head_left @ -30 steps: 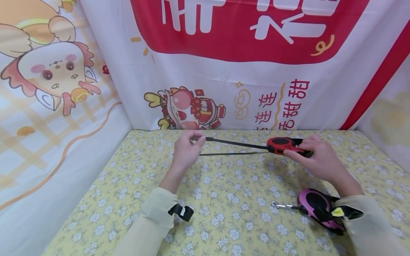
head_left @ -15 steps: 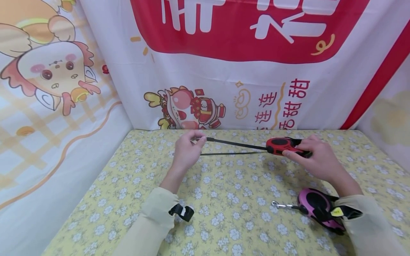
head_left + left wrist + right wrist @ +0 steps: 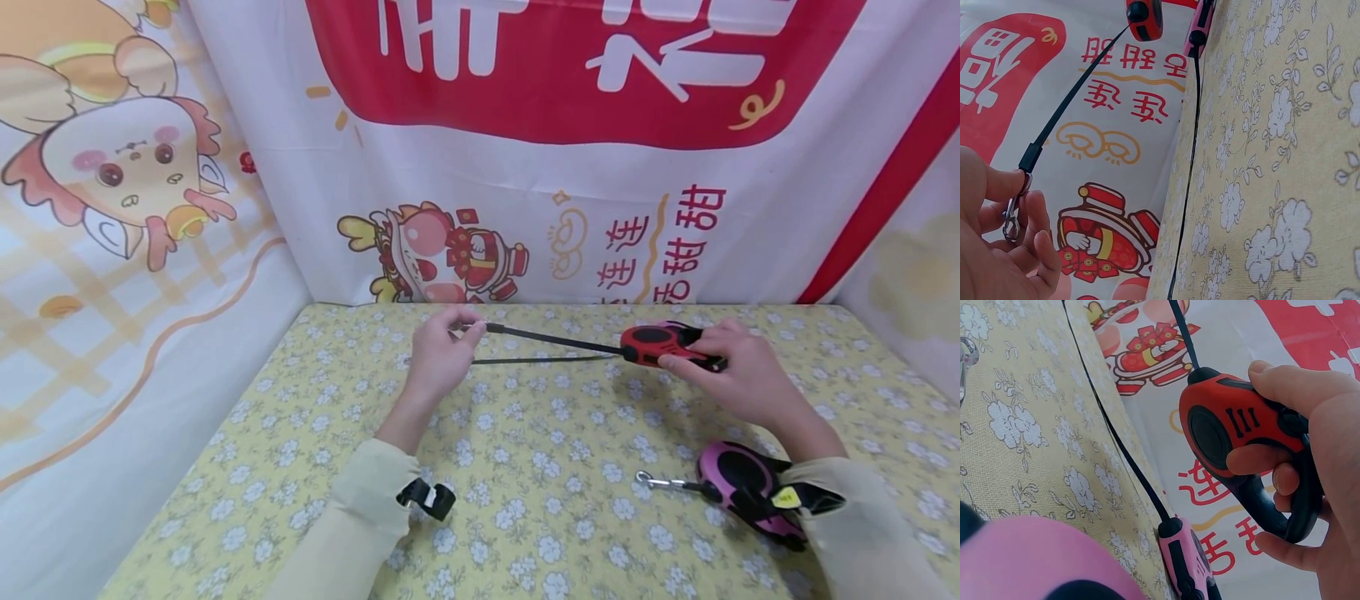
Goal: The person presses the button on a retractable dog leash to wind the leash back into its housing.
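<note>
My right hand (image 3: 750, 375) grips the looped handle of a red-and-black retractable dog leash (image 3: 651, 343), thumb along its top in the right wrist view. Its black strap (image 3: 558, 338) runs taut to my left hand (image 3: 442, 350), which pinches the metal snap hook (image 3: 1016, 212) at the strap's end. The red leash is held above the table. Behind and below it lies a pink retractable leash (image 3: 1186, 556), mostly hidden in the head view, its thin strap (image 3: 540, 360) drawn out to the left, passing behind my left hand.
Another pink-and-black retractable leash (image 3: 738, 475) lies near my right forearm, its metal clip (image 3: 660, 482) pointing left. A yellow floral cloth (image 3: 525, 500) covers the table. Printed sheets hang at the back (image 3: 465, 158) and left (image 3: 112, 333).
My right hand and the red leash have shifted slightly left. My left hand has drifted a little to the right, still pinching the snap hook.
</note>
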